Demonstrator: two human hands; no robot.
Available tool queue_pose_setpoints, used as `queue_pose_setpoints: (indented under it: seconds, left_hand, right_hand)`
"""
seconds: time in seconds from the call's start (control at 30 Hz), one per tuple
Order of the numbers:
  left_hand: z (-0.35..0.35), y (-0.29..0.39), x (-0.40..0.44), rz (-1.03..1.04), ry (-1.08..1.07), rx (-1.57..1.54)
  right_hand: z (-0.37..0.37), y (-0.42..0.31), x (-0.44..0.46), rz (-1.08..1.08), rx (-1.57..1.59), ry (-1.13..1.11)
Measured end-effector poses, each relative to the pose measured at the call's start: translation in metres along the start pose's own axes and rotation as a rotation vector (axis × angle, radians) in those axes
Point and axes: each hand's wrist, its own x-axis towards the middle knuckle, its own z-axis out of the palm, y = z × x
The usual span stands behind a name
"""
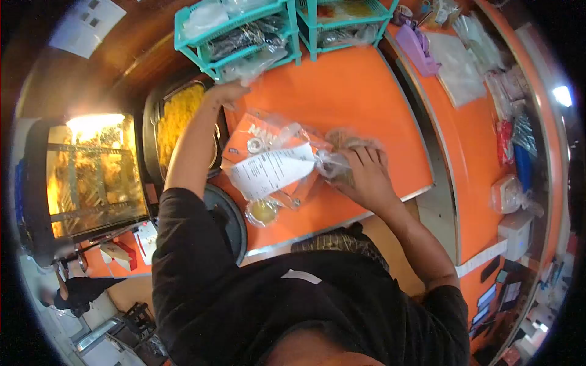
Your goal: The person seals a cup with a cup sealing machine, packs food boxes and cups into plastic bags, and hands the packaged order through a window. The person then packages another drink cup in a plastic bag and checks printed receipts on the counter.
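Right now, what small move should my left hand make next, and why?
Perhaps pinch the loose plastic at the teal rack: your left hand is just beside it, while your right hand is on the clear bag.

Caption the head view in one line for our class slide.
Right hand on clear plastic beside a printed slip; left hand near a teal rack, over an orange counter.

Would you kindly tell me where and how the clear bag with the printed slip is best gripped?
Probably at its bunched neck, coming from the right, where the right hand is. The clear bag narrows there, past the end of the printed slip, giving something to close around; elsewhere it looks loose and spreads over the orange box.
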Motion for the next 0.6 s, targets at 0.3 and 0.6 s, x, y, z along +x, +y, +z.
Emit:
queue_pose_setpoints:
  seconds: [0.3,0.6]
  left_hand:
    - [0.033,0.095,-0.215,0.959,0.389,0.321]
    - [0.056,0.124,-0.222,0.742,0.084,0.300]
  right_hand:
    - [0.014,0.020,0.012,-0.134,-0.114,0.008]
    - [0.006,0.029,0.012,-0.205,-0.096,0.112]
